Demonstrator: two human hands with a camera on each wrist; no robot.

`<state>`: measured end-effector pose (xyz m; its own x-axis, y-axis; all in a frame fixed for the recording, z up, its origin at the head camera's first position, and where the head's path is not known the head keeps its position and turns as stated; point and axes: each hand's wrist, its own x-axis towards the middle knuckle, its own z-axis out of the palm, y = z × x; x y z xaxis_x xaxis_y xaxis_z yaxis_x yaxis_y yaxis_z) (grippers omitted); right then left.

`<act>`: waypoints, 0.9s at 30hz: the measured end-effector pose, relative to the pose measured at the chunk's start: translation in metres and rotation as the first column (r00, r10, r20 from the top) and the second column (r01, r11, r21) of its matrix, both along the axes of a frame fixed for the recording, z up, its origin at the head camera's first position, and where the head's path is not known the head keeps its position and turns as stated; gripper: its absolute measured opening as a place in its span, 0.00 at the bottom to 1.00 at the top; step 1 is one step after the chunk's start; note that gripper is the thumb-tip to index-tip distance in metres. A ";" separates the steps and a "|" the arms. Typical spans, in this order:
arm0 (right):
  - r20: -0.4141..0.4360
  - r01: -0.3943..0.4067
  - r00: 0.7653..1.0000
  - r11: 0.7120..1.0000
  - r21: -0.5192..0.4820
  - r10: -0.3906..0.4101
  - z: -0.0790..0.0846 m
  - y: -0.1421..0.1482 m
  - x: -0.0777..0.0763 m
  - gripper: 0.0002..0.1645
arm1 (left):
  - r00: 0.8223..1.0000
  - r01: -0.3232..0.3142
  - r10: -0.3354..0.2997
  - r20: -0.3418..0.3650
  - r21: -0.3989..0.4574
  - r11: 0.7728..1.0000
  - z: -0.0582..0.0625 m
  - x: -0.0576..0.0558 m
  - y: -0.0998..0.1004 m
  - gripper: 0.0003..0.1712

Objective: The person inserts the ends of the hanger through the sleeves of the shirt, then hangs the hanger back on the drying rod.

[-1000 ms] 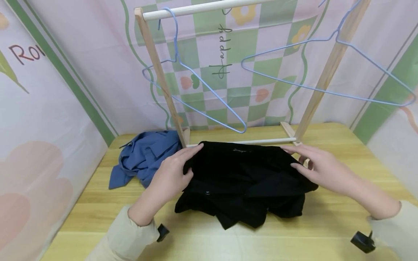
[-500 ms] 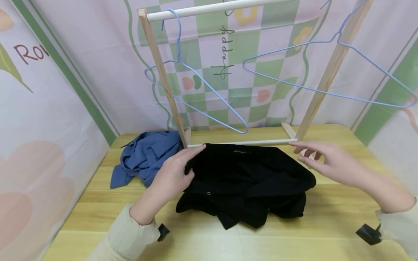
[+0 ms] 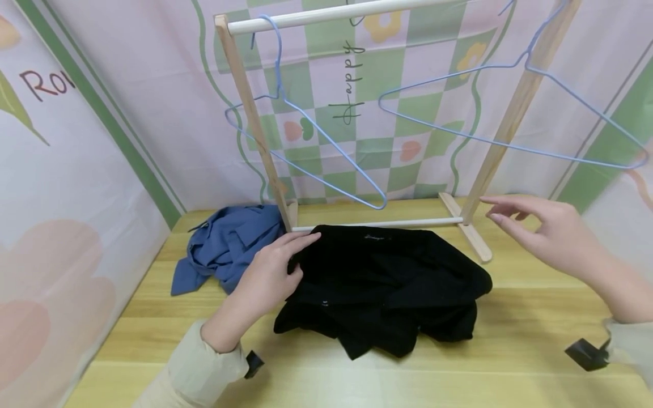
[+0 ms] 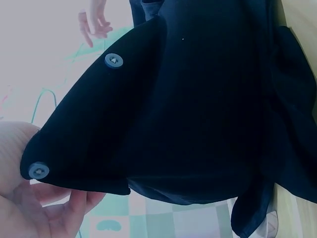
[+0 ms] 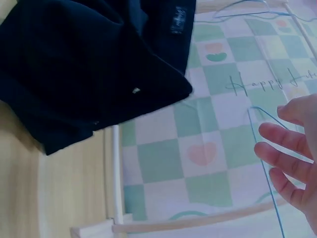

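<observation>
The black garment point(image 3: 382, 272) lies bunched on the table, its upper edge raised and a small label inside it. My left hand point(image 3: 267, 272) grips its upper left corner between thumb and fingers. In the left wrist view, a button point(image 4: 38, 170) sits on that corner beside the fingers. My right hand point(image 3: 551, 235) is off the cloth, beside the rack's right post, with fingers loosely bent and nothing in them. The right wrist view shows those fingers point(image 5: 280, 153) apart from the garment. Above hang two blue wire hangers, the left hanger point(image 3: 326, 187) and the right hanger point(image 3: 510, 144).
The wooden clothes rack point(image 3: 250, 113) stands behind the black garment, its right foot point(image 3: 474, 241) on the wooden table point(image 3: 357, 385). A crumpled blue garment point(image 3: 229, 243) lies at the left, beside the rack's left post. Printed curtains surround the table.
My right hand has let go of the black garment's upper right corner and moved right and upward. That corner has sagged slightly. The left hand keeps its grip.
</observation>
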<state>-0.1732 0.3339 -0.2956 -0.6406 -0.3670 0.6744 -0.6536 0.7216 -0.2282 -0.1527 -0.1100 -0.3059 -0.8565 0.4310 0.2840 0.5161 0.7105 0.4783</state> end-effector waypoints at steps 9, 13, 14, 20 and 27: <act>-0.080 0.059 0.995 0.997 -0.049 -0.063 0.019 0.012 0.002 0.15 | 1.000 -0.009 0.009 -0.007 0.007 1.000 -0.002 0.001 -0.002 0.37; -0.061 0.089 0.994 0.993 -0.079 -0.094 0.026 0.017 0.003 0.20 | 1.000 -0.012 0.012 -0.007 0.008 1.000 -0.002 0.001 -0.002 0.36; -0.058 0.093 0.993 0.992 -0.085 -0.098 0.028 0.019 0.003 0.21 | 1.000 -0.013 0.013 -0.007 0.008 1.000 -0.002 0.001 -0.002 0.36; -0.039 0.111 0.992 0.980 -0.163 -0.118 0.037 0.026 0.002 0.23 | 1.000 -0.016 0.016 -0.001 0.009 1.000 -0.003 0.002 -0.003 0.37; -0.059 0.108 0.990 0.951 -0.289 -0.131 0.042 0.033 -0.003 0.20 | 1.000 -0.016 0.016 -0.008 0.019 1.000 -0.003 0.002 -0.003 0.37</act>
<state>-0.1760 0.3673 -0.2532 -0.6105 -0.0770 0.7882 -0.5901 0.7081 -0.3879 -0.1508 -0.1130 -0.3091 -0.8611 0.4115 0.2986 0.5083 0.7100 0.4873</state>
